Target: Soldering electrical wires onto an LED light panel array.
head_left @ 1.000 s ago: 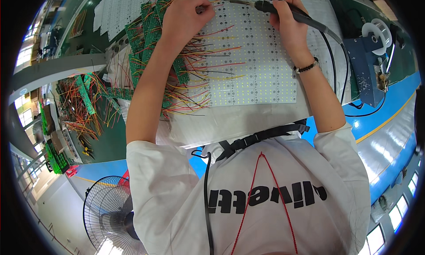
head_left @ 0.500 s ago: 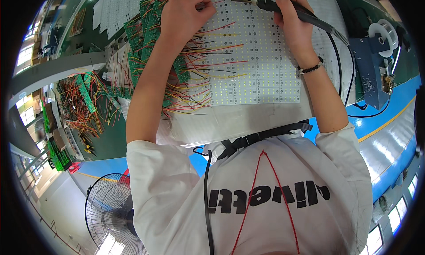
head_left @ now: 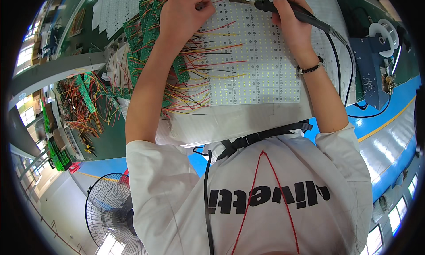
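A white LED panel [head_left: 254,73] with rows of small dots lies on the bench in front of me. My right hand [head_left: 290,20] grips a black soldering iron [head_left: 287,9], its tip pointing left over the panel's far edge. My left hand [head_left: 181,13] pinches thin wires at the same far edge, close to the iron's tip. Red, yellow and black wires [head_left: 208,55] fan from green circuit boards [head_left: 146,38] under my left forearm across the panel.
A blue stand with a white solder spool [head_left: 380,38] sits at the right. More green boards and tangled wires [head_left: 84,100] are piled at the left. A floor fan [head_left: 110,210] stands at the lower left. The iron's black cable [head_left: 343,64] runs down the right side.
Both hands stay at the panel's far edge; the view has shifted slightly and the iron's tip has edged a little to the left, toward my left hand.
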A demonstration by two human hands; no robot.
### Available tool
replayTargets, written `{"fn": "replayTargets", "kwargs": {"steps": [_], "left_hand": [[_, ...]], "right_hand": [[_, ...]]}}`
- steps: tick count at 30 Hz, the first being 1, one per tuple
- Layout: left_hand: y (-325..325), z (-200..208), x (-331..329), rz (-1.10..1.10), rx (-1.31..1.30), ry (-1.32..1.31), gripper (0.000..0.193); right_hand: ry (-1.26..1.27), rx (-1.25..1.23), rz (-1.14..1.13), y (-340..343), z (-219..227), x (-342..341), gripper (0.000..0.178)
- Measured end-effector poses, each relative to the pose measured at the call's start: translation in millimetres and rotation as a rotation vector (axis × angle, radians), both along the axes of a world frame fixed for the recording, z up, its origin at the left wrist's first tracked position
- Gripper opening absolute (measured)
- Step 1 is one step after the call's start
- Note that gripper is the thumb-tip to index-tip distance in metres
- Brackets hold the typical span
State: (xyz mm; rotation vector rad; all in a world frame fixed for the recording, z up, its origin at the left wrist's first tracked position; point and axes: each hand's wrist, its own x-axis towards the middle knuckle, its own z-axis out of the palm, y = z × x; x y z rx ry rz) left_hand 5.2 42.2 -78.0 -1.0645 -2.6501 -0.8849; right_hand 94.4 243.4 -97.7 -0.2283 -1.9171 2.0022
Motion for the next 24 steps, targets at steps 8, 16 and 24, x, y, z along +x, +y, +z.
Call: {"fn": "replayTargets", "kwargs": {"steps": [8,16,24], "left_hand": [[2.5,1.8,0.9,0.003,0.024,0.02,0.01],[2.5,0.7,0.9,0.01,0.001,0.022,0.01],[2.7,2.6,2.8,0.011,-0.018,0.029,0.01]], "right_hand": [[0.039,0.043,0.022,2.2,-1.3,0.0,0.02],[0.006,-0.005,-0.012,0.8,0.5,-0.2,0.02],[0.001,0.005,0.001,1.2,-0.2,1.8,0.02]]}}
